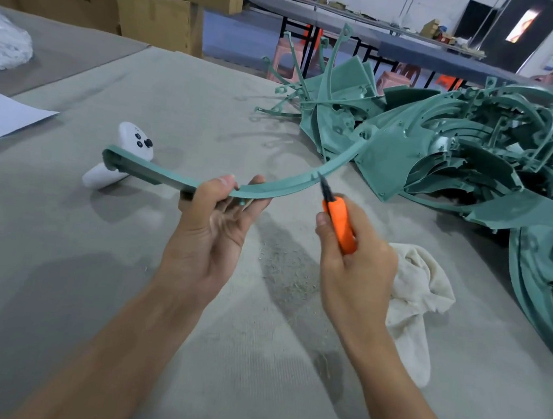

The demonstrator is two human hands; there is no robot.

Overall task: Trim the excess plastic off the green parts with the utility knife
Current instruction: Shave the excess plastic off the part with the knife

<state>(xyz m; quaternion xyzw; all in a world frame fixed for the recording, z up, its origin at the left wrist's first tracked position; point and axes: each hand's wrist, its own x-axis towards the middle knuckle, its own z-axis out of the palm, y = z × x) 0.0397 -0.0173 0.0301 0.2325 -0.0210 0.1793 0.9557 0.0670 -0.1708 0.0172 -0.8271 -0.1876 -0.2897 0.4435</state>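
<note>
Trimming step, mid-part. Left hand (214, 223) grip pinches curved green part (281, 187), held left of the parts pile (478, 155); right hand (354, 272) grip is wrapped round utility knife (338, 222), blade tip at a small nub on the part. Next move, prob.: shave nub w/ a shallow, controlled stroke.

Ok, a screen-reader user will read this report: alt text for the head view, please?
A left hand grips a curved green part above a grey table while the right hand holds an orange utility knife, blade tip at the part's edge. A pile of green parts lies to the right.
</note>
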